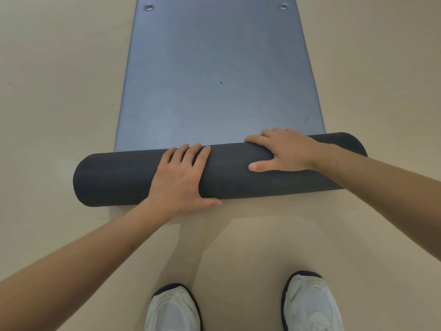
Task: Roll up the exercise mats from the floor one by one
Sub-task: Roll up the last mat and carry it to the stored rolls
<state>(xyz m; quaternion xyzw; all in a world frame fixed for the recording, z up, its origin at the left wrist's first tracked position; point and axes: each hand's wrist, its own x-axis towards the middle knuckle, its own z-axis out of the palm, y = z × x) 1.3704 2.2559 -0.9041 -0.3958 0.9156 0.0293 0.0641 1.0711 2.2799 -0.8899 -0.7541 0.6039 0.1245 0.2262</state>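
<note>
A blue exercise mat (214, 75) lies flat on the beige floor (55, 96), running from the middle of the frame up to its top edge; its near end is wound into a dark grey roll (119, 177) that crosses the centre of the frame from lower left to upper right, the left end sitting lower than the right. Two metal eyelets sit at the far corners of the mat, the left eyelet (149, 6) at the upper left and the right eyelet (283, 6) at the upper right; a small dark speck (221, 82) shows on the flat blue surface.

The left hand (182, 179) rests on the roll just left of centre, fingers straight and close together over the top, thumb stretched out along the roll's near underside by the floor; the right hand (284, 151) presses on the roll right of centre, fingers draped over its far side toward the flat mat, thumb extended across the near face. Both forearms are bare.

At the bottom edge of the frame stand two white shoes with dark trim, the left shoe (173, 309) and the right shoe (311, 304), well apart from the roll.
</note>
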